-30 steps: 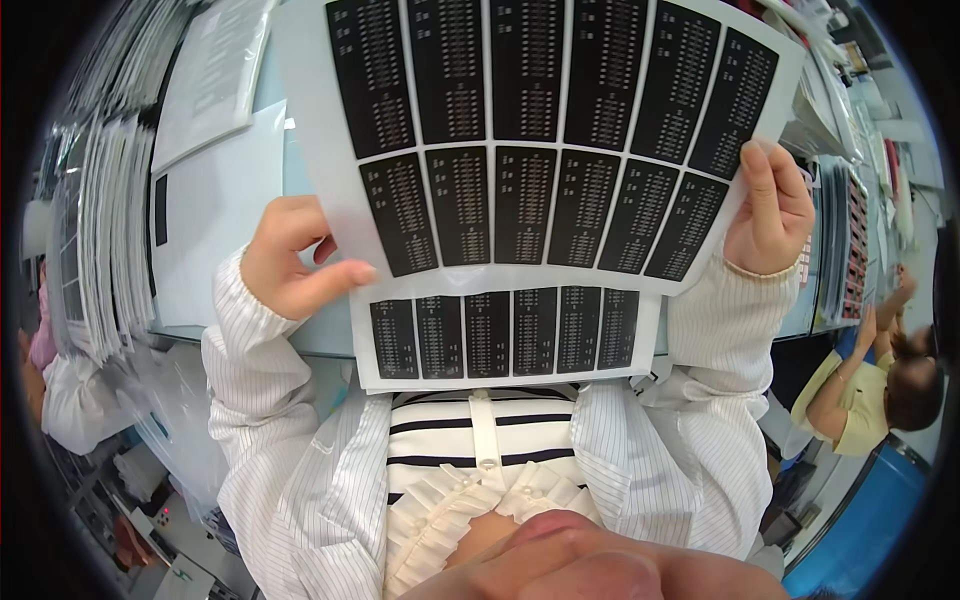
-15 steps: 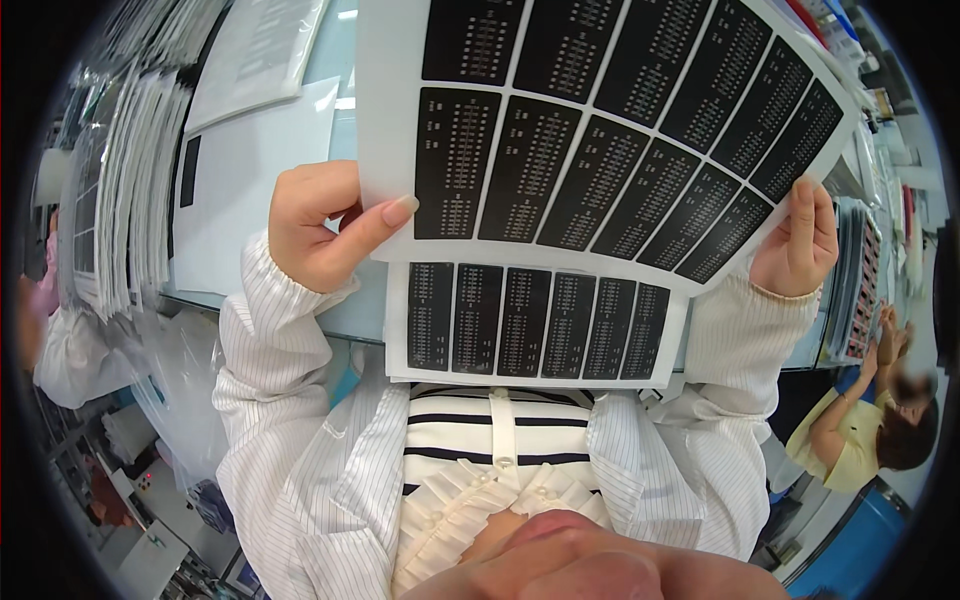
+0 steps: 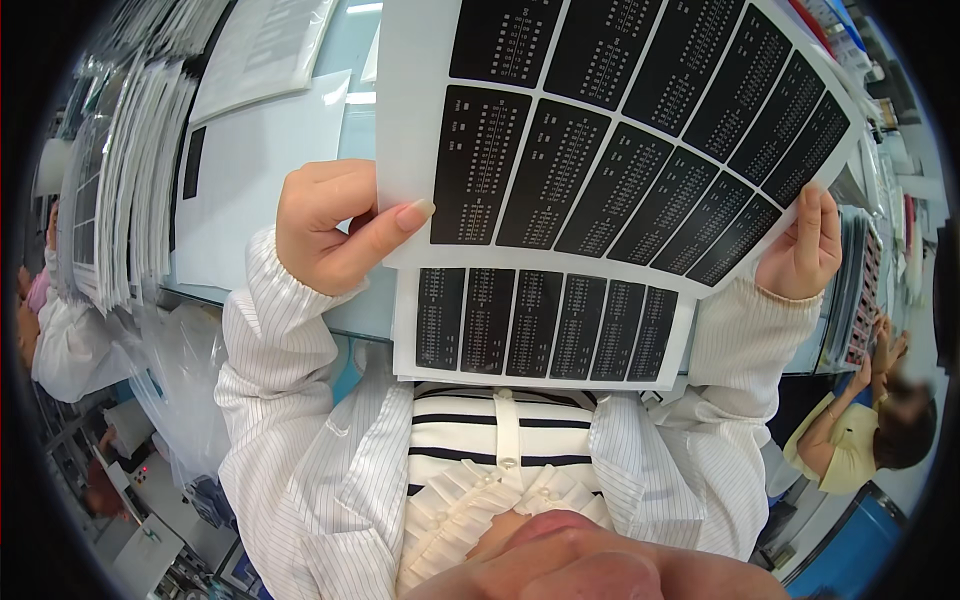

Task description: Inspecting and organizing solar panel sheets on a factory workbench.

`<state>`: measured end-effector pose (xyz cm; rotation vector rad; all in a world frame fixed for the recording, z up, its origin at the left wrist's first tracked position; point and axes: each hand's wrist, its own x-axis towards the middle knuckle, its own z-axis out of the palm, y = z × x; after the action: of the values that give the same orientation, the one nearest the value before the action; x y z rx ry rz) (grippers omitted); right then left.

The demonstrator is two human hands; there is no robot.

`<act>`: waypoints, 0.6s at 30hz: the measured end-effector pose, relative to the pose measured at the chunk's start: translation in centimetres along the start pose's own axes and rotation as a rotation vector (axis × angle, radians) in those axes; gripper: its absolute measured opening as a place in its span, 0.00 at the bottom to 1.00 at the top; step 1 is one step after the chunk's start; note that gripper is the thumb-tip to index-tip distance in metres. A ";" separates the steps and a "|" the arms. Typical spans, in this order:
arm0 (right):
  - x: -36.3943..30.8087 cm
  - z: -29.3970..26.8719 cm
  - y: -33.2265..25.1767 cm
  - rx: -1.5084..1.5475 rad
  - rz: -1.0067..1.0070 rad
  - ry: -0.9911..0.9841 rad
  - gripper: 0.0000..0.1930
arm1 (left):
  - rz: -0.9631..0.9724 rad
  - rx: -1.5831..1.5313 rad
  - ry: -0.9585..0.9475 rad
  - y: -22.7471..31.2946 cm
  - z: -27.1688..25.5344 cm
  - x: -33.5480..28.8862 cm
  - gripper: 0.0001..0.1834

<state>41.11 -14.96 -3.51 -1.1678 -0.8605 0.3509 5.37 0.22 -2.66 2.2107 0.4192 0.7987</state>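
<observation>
The left hand (image 3: 335, 225) is pinching the left edge of a white label sheet (image 3: 620, 130), thumb lying on its face; the right hand (image 3: 800, 250) is gripping the right edge, fingers curled over it. The sheet is being held up over the pale blue table (image 3: 355, 100), overlapping a second sheet (image 3: 540, 325) showing six black labels. One stack of sheets (image 3: 125, 190) is lying at left

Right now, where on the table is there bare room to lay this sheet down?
Little shows. A bare strip of table runs between the white sheets at left and the label sheet held by the left hand and right hand. The far left is crowded with stacked sheets, the right edge with more stacks.
</observation>
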 end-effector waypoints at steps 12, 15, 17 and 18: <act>0.3 0.5 -0.1 -0.013 0.005 0.013 0.09 | 0.029 0.000 -0.007 -0.2 -0.1 0.4 0.07; 0.1 0.2 -0.4 0.001 -0.004 0.012 0.09 | 0.042 0.002 0.004 0.2 -0.1 0.2 0.07; 0.2 0.2 0.0 -0.003 0.013 0.008 0.09 | 0.024 -0.009 0.000 -0.4 0.0 0.2 0.07; 0.2 0.2 0.1 -0.003 0.022 -0.001 0.09 | 0.020 -0.011 0.005 -0.7 0.1 0.2 0.08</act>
<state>41.08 -14.61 -3.52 -1.1807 -0.8504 0.3682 5.56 0.81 -3.15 2.2061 0.3946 0.8160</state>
